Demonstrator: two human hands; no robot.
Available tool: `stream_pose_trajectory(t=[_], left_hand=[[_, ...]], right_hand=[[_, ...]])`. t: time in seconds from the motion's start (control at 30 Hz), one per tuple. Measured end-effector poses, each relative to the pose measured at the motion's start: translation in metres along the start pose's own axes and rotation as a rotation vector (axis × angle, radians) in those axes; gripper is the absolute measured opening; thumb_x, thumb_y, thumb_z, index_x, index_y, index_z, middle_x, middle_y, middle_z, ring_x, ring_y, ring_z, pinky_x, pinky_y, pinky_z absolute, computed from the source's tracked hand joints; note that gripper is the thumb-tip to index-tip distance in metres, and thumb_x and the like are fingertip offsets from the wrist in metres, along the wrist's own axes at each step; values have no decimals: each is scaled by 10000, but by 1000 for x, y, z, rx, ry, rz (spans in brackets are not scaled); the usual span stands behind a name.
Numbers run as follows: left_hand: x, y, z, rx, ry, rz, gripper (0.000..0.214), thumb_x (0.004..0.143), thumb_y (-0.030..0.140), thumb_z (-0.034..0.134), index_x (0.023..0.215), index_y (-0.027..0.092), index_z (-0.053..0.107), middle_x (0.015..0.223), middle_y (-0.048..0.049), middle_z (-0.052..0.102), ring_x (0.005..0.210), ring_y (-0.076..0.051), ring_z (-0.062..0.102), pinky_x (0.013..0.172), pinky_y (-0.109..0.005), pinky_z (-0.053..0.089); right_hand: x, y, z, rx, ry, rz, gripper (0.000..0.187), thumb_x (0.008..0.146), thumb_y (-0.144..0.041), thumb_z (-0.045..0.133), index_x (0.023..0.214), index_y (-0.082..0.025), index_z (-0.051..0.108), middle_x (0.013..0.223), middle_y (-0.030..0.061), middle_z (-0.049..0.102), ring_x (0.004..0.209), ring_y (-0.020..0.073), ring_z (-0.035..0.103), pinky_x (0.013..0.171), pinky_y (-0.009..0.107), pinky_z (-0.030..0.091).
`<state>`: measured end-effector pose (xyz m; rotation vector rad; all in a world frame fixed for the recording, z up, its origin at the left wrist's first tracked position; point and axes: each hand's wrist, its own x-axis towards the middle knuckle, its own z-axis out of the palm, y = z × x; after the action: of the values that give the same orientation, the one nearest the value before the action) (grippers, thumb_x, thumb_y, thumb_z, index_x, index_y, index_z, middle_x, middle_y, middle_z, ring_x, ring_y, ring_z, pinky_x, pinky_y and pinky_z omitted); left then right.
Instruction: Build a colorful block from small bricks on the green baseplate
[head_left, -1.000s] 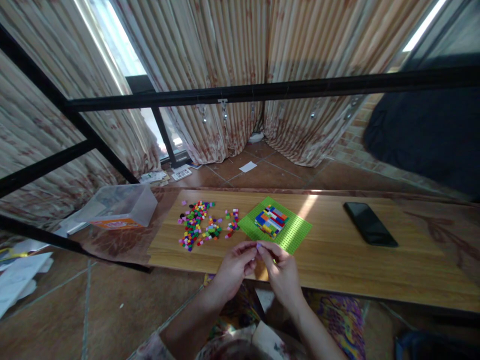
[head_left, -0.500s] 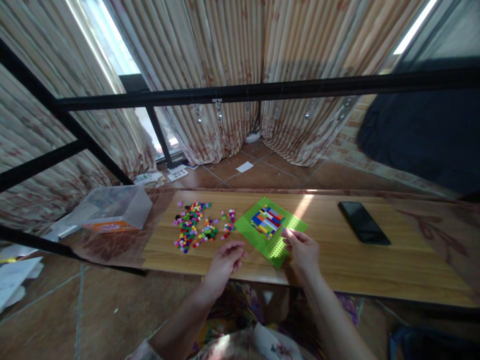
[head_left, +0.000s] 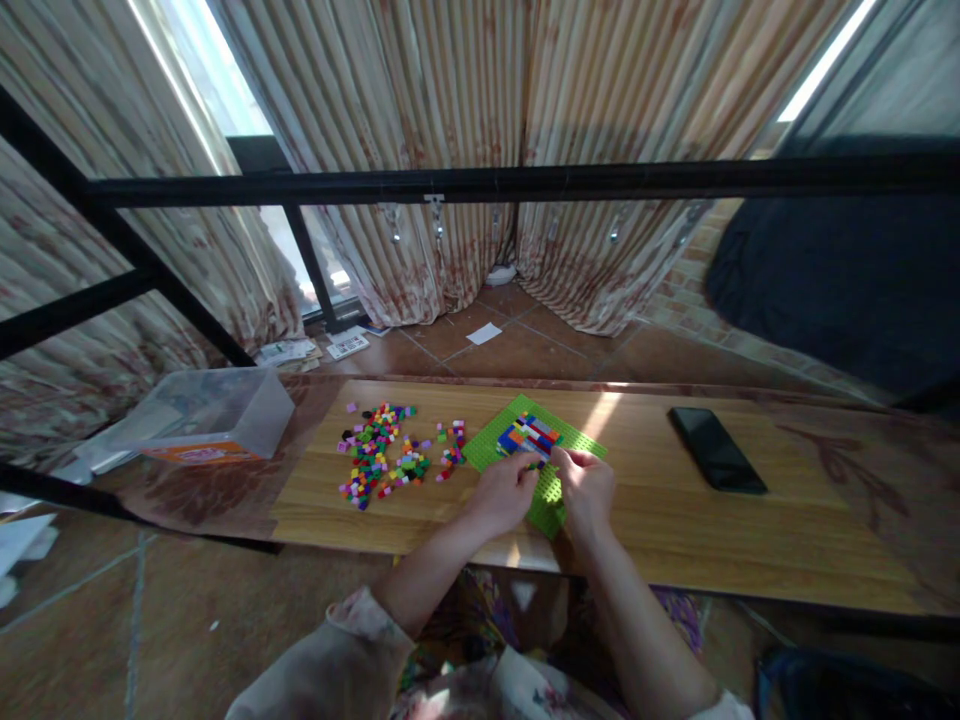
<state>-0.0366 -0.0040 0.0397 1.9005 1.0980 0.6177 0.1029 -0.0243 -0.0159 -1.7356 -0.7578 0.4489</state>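
A green baseplate lies on the wooden table with a block of coloured bricks built on its far part. My left hand rests on the plate's near left side, fingers curled toward the brick block. My right hand sits on the plate's near right side, fingertips pinched at the block's near edge; what they pinch is too small to make out. A heap of loose coloured bricks lies to the left of the plate.
A black phone lies at the right of the table. A clear plastic box stands at the left end. A black metal frame bar crosses above the table, with curtains behind it.
Both hands moved forward from the table's near edge onto the green baseplate. The right hand reached it first, then the left joined it by the brick block.
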Motion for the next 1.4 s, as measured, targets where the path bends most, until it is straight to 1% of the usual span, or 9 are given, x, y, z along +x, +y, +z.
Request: stream_pose_trajectory(t=[0.13, 0.3, 0.47, 0.8, 1.1, 1.17, 1.23, 1.33, 1.4], left_hand=[[12, 7, 6, 200, -65, 27, 384, 841, 158, 454, 1178, 174, 638, 1095, -106, 703, 976, -241, 645, 891, -355, 474], [20, 4, 9, 276, -82, 33, 385, 850, 158, 452, 1193, 175, 627, 1159, -105, 684, 1058, -244, 630, 954, -362, 459], [20, 2, 10, 263, -73, 21, 390, 859, 164, 448, 1209, 146, 619, 1201, -118, 664, 1103, -247, 616, 991, -363, 445], [19, 0, 14, 232, -51, 23, 391, 853, 155, 447, 1205, 134, 618, 1168, -128, 678, 1048, -255, 640, 957, -380, 466], [19, -11, 16, 140, -29, 42, 379, 854, 159, 473, 1203, 175, 618, 1194, -79, 672, 1077, -212, 625, 994, -331, 441], [20, -12, 17, 83, -9, 44, 372, 840, 148, 487, 1183, 173, 629, 1177, -82, 677, 1066, -215, 625, 990, -336, 438], [19, -13, 18, -42, 25, 0, 326, 830, 155, 508, 1119, 174, 656, 1058, -73, 713, 977, -207, 647, 927, -328, 468], [16, -10, 15, -426, 88, -201, 200, 854, 261, 538, 959, 163, 677, 759, -31, 689, 706, -149, 641, 722, -266, 503], [12, -5, 8, -783, 100, -379, 232, 870, 352, 547, 892, 149, 657, 698, -21, 648, 614, -111, 606, 651, -232, 491]], right_hand=[[-1, -7, 3, 10, -13, 41, 502, 641, -605, 682, 751, -118, 730, 638, 109, 695, 580, 221, 609, 514, 306, 424], [-2, -12, 2, 143, -109, 108, 571, 641, -661, 662, 755, -105, 729, 626, 86, 692, 534, 180, 585, 495, 276, 419], [1, -11, -2, 165, -137, 173, 600, 699, -701, 569, 724, -122, 721, 625, 94, 692, 488, 152, 560, 445, 250, 395], [14, -13, -5, 152, -228, 264, 475, 567, -563, 729, 697, -107, 707, 603, 76, 676, 483, 142, 545, 426, 239, 401], [25, -17, -7, 139, -279, 370, 392, 544, -443, 766, 738, -108, 704, 636, 67, 675, 499, 121, 542, 411, 210, 403], [27, -18, -6, 151, -282, 393, 391, 540, -438, 771, 740, -110, 697, 658, 74, 681, 500, 120, 546, 412, 213, 412], [28, -20, -6, 160, -278, 407, 393, 516, -431, 786, 724, -112, 690, 654, 74, 679, 490, 120, 543, 416, 224, 424], [28, -20, -8, 168, -263, 397, 409, 486, -438, 799, 708, -113, 687, 631, 61, 664, 485, 125, 539, 435, 245, 439], [25, -20, -11, 174, -230, 362, 431, 514, -483, 777, 719, -116, 685, 636, 49, 655, 494, 121, 535, 457, 249, 438]])
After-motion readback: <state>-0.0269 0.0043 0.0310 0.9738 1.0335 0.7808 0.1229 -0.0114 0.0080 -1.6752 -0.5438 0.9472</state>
